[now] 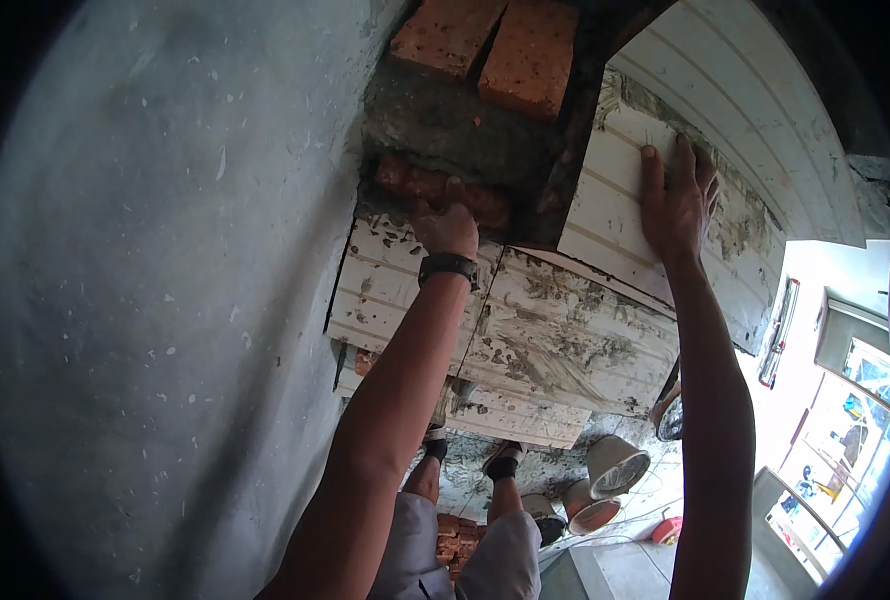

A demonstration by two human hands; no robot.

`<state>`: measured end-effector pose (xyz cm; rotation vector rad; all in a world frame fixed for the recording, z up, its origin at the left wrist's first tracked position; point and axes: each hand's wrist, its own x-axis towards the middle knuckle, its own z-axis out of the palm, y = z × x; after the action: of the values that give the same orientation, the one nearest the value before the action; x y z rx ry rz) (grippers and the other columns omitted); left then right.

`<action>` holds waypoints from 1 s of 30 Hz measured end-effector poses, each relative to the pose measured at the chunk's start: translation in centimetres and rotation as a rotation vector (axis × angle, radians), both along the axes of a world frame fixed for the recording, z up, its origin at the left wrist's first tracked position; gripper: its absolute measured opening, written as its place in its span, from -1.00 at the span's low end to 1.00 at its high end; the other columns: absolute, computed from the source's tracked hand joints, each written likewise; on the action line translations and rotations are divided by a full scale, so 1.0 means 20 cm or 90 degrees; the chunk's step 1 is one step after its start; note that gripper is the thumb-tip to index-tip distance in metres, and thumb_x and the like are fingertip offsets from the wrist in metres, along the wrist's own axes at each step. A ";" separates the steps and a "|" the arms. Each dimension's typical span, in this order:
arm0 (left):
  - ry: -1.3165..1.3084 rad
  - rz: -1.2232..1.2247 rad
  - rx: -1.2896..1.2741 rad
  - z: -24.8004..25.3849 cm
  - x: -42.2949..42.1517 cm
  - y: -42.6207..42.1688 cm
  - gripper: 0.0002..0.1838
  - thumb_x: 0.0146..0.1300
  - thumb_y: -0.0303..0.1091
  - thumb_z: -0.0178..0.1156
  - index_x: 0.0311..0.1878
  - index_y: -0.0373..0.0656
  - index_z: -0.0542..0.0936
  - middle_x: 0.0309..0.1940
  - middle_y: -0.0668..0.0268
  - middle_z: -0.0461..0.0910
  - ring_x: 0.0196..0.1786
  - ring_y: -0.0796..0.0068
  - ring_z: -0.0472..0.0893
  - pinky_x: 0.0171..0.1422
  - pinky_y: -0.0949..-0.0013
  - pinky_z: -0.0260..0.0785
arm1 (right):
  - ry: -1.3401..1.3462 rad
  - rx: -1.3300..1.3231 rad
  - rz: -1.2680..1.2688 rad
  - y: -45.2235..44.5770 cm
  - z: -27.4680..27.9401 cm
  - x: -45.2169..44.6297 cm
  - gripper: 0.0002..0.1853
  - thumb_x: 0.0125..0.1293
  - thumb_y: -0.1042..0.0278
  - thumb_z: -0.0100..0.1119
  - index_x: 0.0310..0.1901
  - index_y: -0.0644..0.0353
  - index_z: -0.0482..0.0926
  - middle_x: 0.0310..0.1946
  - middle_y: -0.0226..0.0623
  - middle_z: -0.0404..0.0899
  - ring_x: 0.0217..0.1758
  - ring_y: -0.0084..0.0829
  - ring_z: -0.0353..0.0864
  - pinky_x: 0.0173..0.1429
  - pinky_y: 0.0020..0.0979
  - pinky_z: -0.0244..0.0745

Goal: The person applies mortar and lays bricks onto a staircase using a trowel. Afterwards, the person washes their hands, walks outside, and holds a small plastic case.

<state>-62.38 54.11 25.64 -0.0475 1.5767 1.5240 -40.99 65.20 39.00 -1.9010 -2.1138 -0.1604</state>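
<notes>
My left hand (pixel 449 228), with a dark band on its wrist, grips a red brick (pixel 410 182) that lies across the grey mortar bed (pixel 435 115). The fingertips are partly hidden against the brick. My right hand (pixel 679 208) rests flat with fingers apart on a cream striped tile (pixel 615 190) smeared with mortar. Two orange bricks (pixel 530 55) sit side by side beyond the mortar. Below my left hand, more striped tiles (pixel 575 330), stained with mortar, form a step.
A rough grey plaster wall (pixel 165 250) rises close on the left. A curved striped panel (pixel 755 90) stands at upper right. Several buckets (pixel 617 467) are on the lower floor near my feet, with stacked bricks (pixel 457 540) below. A bright window (pixel 840 450) is at right.
</notes>
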 end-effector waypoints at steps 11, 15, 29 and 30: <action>0.036 0.049 -0.006 -0.19 0.01 0.03 -0.22 0.21 -0.10 0.37 0.33 -0.26 0.19 -0.03 0.15 0.49 -0.06 0.28 0.54 -0.13 0.10 0.62 | 0.004 -0.010 -0.019 -0.01 0.00 -0.01 -0.26 0.35 -0.30 -0.08 0.37 0.10 0.31 0.37 0.04 0.18 0.45 0.04 0.11 0.51 -0.03 -0.03; -0.035 0.086 -0.027 0.07 0.03 0.02 -0.31 0.21 -0.11 0.37 0.23 -0.25 0.26 -0.09 0.19 0.48 -0.11 0.32 0.53 -0.16 0.13 0.59 | 0.010 -0.008 -0.020 0.00 0.01 0.00 -0.24 0.33 -0.33 -0.07 0.36 0.10 0.32 0.38 0.03 0.17 0.46 0.05 0.11 0.52 -0.03 -0.04; -0.142 0.061 0.085 -0.22 -0.08 -0.01 -0.25 0.23 -0.05 0.31 0.34 -0.19 0.21 -0.01 0.19 0.40 -0.13 0.38 0.49 -0.14 0.22 0.58 | 0.007 -0.020 -0.027 0.00 0.00 0.00 -0.24 0.33 -0.33 -0.09 0.37 0.08 0.29 0.40 -0.02 0.15 0.46 0.05 0.10 0.52 -0.05 -0.03; -0.179 0.093 0.138 -0.20 -0.08 -0.01 -0.26 0.23 -0.09 0.31 0.34 -0.19 0.21 -0.02 0.19 0.41 -0.13 0.38 0.50 -0.13 0.21 0.59 | 0.008 -0.020 -0.027 0.00 0.01 0.00 -0.24 0.33 -0.33 -0.09 0.37 0.08 0.29 0.40 -0.02 0.15 0.46 0.05 0.10 0.52 -0.05 -0.03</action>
<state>-64.00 53.88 21.62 -0.2481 1.2022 1.7119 -41.08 65.19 39.11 -1.9592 -2.0812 -0.1253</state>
